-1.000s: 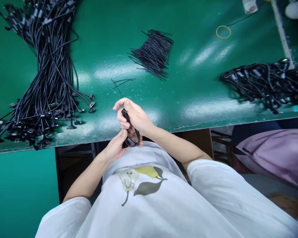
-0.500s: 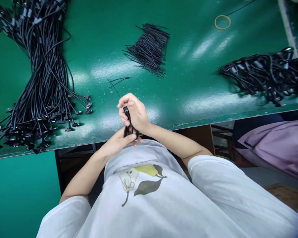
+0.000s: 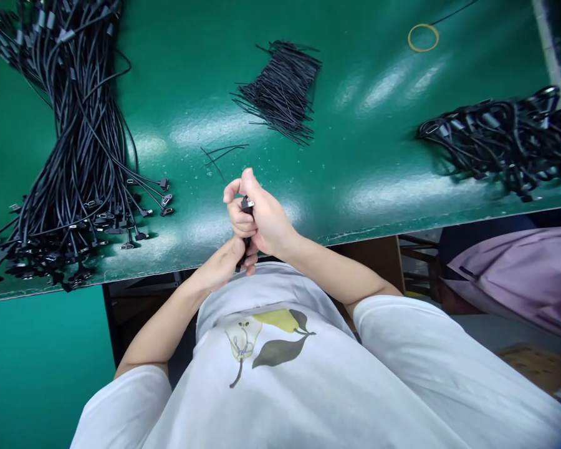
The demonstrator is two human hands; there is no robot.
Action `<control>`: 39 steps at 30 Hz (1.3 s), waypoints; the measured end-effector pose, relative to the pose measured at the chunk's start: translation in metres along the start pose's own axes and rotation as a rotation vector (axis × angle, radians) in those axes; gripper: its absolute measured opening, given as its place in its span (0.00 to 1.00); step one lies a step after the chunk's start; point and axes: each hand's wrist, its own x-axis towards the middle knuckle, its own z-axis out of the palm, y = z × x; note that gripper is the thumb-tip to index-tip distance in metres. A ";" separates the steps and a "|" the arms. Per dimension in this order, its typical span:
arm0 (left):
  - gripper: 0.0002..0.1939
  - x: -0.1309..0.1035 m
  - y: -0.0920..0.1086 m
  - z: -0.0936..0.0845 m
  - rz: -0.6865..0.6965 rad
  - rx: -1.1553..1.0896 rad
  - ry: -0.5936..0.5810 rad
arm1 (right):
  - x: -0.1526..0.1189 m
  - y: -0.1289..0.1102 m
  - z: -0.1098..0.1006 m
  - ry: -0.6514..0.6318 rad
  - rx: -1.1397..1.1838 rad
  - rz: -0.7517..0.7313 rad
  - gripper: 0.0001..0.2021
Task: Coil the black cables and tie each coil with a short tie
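Note:
A black cable (image 3: 247, 206) is gathered between my two hands at the table's front edge, its metal-tipped connector showing at the top. My right hand (image 3: 262, 218) has its fingers curled round the upper part, with the thumb pointing up. Just below and to the left, my left hand (image 3: 227, 259) is closed round the lower part of the cable. Much of the cable is hidden by the fingers. Beyond my hands, a few loose black ties (image 3: 224, 149) lie on the green table (image 3: 355, 149), with a pile of black ties (image 3: 283, 90) farther back.
A large bundle of straight black cables (image 3: 81, 125) covers the left side. Coiled black cables (image 3: 495, 137) lie at the right. A yellow ring (image 3: 423, 38) sits at the back right. Pink-purple cloth (image 3: 523, 268) is beside the table at the right.
The fingers of my right hand have wrapped round the cable and its thumb has lifted. The connector has shifted slightly right and turned. My left hand has closed lower on the cable.

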 end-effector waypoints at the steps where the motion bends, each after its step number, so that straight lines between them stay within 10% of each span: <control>1: 0.30 0.001 0.001 0.000 0.010 0.007 0.018 | 0.002 0.001 0.001 0.018 0.013 -0.002 0.27; 18: 0.15 -0.002 0.009 0.006 -0.310 -0.454 -0.360 | 0.001 0.004 -0.025 -0.528 0.121 0.199 0.31; 23: 0.14 -0.001 0.010 0.017 -0.201 -0.461 -0.151 | 0.009 0.004 -0.030 -0.382 0.037 0.078 0.29; 31: 0.17 0.005 0.011 0.005 0.031 -0.304 0.188 | 0.001 -0.012 -0.054 -0.018 -0.825 -0.607 0.20; 39: 0.23 0.000 0.002 0.000 -0.044 -0.015 0.047 | -0.012 -0.034 -0.069 -0.571 -1.858 -0.642 0.15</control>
